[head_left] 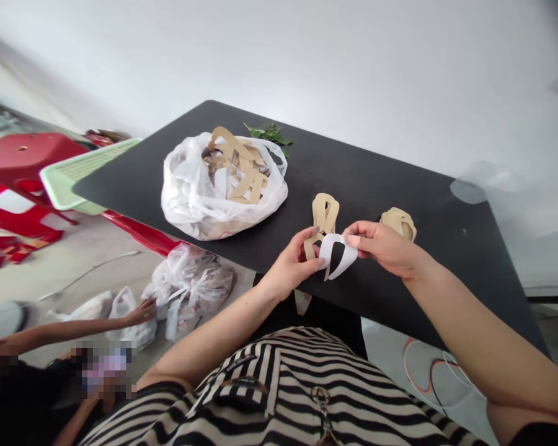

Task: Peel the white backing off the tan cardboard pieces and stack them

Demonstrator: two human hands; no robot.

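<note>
Between my two hands is a white curved strip (346, 263) with a toothed edge, bent into a loop over the table's near edge. My left hand (291, 263) pinches its left end between thumb and fingers. At its upper right, my right hand (381, 244) grips it with closed fingers. Tan curved pieces (325, 214) lie on the table just beyond my left fingers, and one tan piece shows right behind the white strip. Past my right hand sits a small stack of tan pieces (398, 223), partly covered by the hand.
On the black table (376, 167) stands a white plastic bag (190, 186) full of tan and white pieces, with green leaves (272, 133) behind it. Tied bags (190, 285) lie on the floor near another person's hand (142, 310). A red stool (28, 158) stands left; cables (430, 371) lie right.
</note>
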